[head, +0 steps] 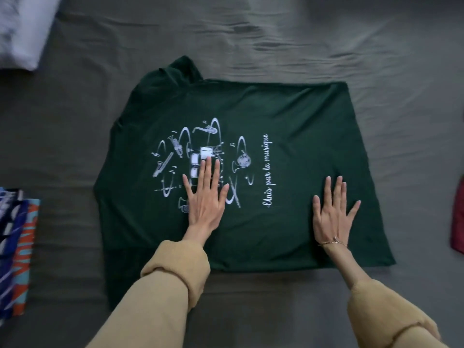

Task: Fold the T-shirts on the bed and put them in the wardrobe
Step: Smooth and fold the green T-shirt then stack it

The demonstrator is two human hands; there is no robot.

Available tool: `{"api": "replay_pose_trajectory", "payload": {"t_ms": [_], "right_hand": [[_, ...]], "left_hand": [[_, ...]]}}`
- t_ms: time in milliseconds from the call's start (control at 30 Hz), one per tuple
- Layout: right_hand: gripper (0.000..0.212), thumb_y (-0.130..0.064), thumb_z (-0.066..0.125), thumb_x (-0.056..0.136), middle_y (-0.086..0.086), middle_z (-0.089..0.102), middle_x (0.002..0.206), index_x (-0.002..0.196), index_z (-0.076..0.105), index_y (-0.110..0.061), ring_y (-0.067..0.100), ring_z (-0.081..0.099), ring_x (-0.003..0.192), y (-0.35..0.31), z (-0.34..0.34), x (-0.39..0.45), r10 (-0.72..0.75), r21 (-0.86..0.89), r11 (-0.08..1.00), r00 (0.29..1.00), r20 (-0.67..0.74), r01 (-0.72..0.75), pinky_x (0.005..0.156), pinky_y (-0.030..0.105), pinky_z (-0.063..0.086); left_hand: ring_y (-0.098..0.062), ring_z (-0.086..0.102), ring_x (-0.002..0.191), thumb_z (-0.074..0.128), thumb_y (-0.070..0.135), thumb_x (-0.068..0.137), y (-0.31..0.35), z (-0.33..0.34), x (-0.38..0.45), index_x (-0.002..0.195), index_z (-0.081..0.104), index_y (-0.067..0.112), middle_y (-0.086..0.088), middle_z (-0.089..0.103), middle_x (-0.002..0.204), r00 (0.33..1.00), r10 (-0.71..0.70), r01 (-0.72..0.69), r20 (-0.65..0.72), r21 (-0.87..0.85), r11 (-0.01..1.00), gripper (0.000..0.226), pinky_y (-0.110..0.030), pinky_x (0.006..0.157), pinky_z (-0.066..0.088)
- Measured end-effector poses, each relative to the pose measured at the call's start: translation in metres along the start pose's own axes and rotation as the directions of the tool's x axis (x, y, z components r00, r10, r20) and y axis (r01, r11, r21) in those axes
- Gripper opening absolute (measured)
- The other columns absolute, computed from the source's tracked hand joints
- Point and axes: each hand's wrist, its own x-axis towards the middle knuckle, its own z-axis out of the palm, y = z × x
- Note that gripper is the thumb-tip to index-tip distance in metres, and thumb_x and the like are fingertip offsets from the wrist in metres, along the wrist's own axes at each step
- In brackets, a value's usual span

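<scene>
A dark green T-shirt (288, 116) lies spread flat on the grey bed sheet (251, 38), printed side up, with white musical instruments and white script on it. Its collar end points left and one sleeve sticks out at the top left. My left hand (207, 194) rests flat on the print with fingers spread and straight. Flat on the plain cloth to the right of the script lies my right hand (332, 212), fingers straight, a thin bracelet at the wrist. Neither hand grips the fabric.
A blue, orange and white patterned garment (17, 249) lies at the left edge. A dark red cloth (458, 222) shows at the right edge. A white pillow or cloth (22, 28) sits at the top left corner.
</scene>
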Motion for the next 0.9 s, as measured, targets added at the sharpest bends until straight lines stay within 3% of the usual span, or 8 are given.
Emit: {"api": "replay_pose_trajectory", "payload": {"t_ms": [167,300,367,467,600,767,900], "right_hand": [[0.065,-0.053,-0.003,0.088,-0.004,-0.008,0.157,0.147,-0.004,-0.027,0.01,-0.005,0.145,0.046,-0.01,0.009,0.143,0.014,0.99,0.989,-0.03,-0.143,0.113,0.047,-0.01],[0.069,-0.054,-0.002,0.088,-0.003,-0.008,0.158,0.15,0.001,-0.025,0.011,-0.006,0.145,0.063,-0.014,0.018,0.265,0.057,0.963,0.963,-0.046,-0.262,0.111,0.055,-0.011],[0.066,-0.052,0.001,0.09,-0.004,-0.008,0.157,0.149,-0.001,-0.023,0.009,-0.005,0.145,0.059,-0.017,0.03,0.206,0.042,0.978,0.977,-0.053,-0.204,0.109,0.055,-0.016],[0.061,-0.046,0.009,0.093,-0.005,-0.003,0.155,0.148,0.002,-0.02,0.007,0.0,0.143,0.03,-0.021,0.062,0.003,0.02,1.0,0.998,-0.055,-0.002,0.107,0.051,-0.022],[0.063,-0.047,0.0,0.09,-0.011,-0.011,0.153,0.147,-0.003,-0.022,0.001,-0.01,0.14,-0.031,-0.025,0.119,-0.283,0.006,0.959,0.959,0.011,0.283,0.11,0.052,-0.015],[0.057,-0.037,0.018,0.102,-0.006,-0.011,0.157,0.149,-0.008,-0.019,0.005,-0.012,0.143,-0.06,-0.029,0.205,-0.131,0.035,0.991,0.99,0.047,0.13,0.111,0.055,-0.011],[0.06,-0.044,0.018,0.1,-0.006,-0.012,0.157,0.149,-0.01,-0.022,0.006,-0.01,0.144,-0.035,-0.033,0.235,-0.056,-0.008,0.998,0.998,0.005,0.056,0.116,0.047,-0.009]], "left_hand": [[-0.01,-0.004,0.146,-0.002,0.051,0.098,0.07,0.021,0.006,0.151,-0.003,0.022,0.001,0.0,0.159,0.99,0.128,-0.127,0.054,-0.01,0.992,0.06,-0.052,0.114,-0.008],[-0.009,-0.001,0.145,0.0,0.05,0.099,0.108,0.029,0.016,0.151,0.001,0.021,0.001,0.004,0.159,0.979,0.188,-0.186,0.081,-0.032,0.982,0.06,-0.052,0.115,-0.003],[-0.007,-0.005,0.145,-0.004,0.051,0.097,0.12,0.029,0.028,0.151,-0.001,0.021,0.002,0.001,0.159,0.981,0.169,-0.165,0.096,-0.043,0.985,0.062,-0.052,0.115,-0.006],[-0.004,-0.015,0.144,-0.01,0.055,0.092,0.117,0.024,0.053,0.15,-0.009,0.023,0.006,-0.01,0.158,0.993,0.071,-0.063,0.099,-0.079,0.995,0.065,-0.045,0.113,-0.019],[-0.004,-0.018,0.142,-0.008,0.055,0.089,0.09,0.011,0.096,0.147,-0.013,0.026,0.009,-0.016,0.156,0.997,-0.028,0.033,0.075,-0.064,0.997,0.066,-0.046,0.113,-0.018],[-0.005,-0.015,0.143,0.007,0.049,0.1,0.049,-0.007,0.169,0.146,-0.012,0.025,0.007,-0.013,0.157,0.995,-0.042,0.044,0.087,-0.019,0.999,0.056,-0.05,0.116,-0.012],[-0.006,-0.012,0.145,0.015,0.042,0.102,0.042,-0.014,0.214,0.15,-0.004,0.026,0.009,-0.009,0.158,0.993,-0.085,0.088,0.081,-0.034,0.996,0.054,-0.049,0.114,-0.014]]}}
